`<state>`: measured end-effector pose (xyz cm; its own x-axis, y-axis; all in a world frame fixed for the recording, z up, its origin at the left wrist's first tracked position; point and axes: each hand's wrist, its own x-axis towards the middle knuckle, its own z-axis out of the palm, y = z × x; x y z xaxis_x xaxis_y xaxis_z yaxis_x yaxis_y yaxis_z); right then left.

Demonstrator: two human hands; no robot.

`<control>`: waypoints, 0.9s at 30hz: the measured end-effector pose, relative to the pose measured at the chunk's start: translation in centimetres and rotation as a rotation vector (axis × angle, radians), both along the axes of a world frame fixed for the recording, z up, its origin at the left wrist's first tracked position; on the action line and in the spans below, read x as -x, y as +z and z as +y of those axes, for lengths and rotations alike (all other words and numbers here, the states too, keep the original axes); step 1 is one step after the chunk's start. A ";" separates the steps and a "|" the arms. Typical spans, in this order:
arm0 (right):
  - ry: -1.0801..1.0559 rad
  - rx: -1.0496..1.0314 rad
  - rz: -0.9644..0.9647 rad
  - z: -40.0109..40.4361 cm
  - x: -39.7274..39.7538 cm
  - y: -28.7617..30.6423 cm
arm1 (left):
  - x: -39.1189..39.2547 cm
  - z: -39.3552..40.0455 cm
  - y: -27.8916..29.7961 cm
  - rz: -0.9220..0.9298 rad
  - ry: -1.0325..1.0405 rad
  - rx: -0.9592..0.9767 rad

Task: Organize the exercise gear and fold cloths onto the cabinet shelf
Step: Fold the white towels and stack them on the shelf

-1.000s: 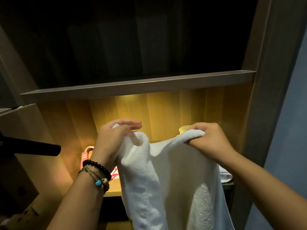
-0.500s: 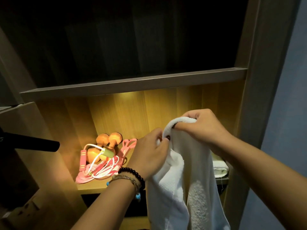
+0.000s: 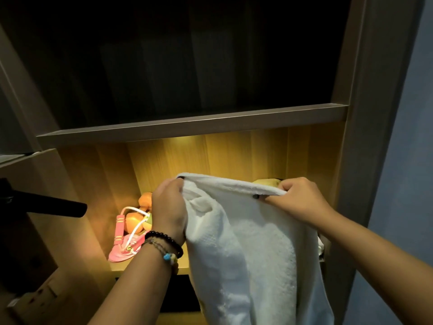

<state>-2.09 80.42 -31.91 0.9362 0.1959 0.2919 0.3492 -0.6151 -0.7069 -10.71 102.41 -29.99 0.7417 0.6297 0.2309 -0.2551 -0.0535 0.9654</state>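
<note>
White towel (image 3: 246,242) gripped along top edge by left hand (image 3: 169,207) and right hand (image 3: 298,199), hanging before lit shelf (image 3: 150,266); pink jump rope (image 3: 124,245) near shelf's left end.

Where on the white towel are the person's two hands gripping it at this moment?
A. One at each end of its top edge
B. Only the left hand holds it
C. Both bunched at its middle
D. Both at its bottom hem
A: the left hand and the right hand each pinch one end of the top edge of the white towel, which hangs below them.
</note>
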 end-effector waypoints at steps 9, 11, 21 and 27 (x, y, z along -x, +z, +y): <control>-0.017 -0.231 -0.066 0.8 0.4 0.1 | 1.7 1.3 -5.4 0.013 0.033 -0.174; 0.050 -0.217 -0.068 1.1 1.5 0.4 | 2.1 0.8 -5.7 -0.039 0.033 -0.272; 0.518 -0.136 -0.004 2.7 5.7 1.6 | 2.5 -1.8 -5.5 -0.097 -0.287 -0.514; 0.546 -0.045 0.020 1.8 5.9 0.5 | 2.6 -2.9 -6.0 -0.071 -0.162 -0.560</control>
<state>-7.99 82.22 -31.42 0.7072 0.6427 0.2945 0.5956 -0.3172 -0.7380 -13.34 99.54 -35.99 0.7887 0.2774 0.5486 -0.3659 -0.5052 0.7816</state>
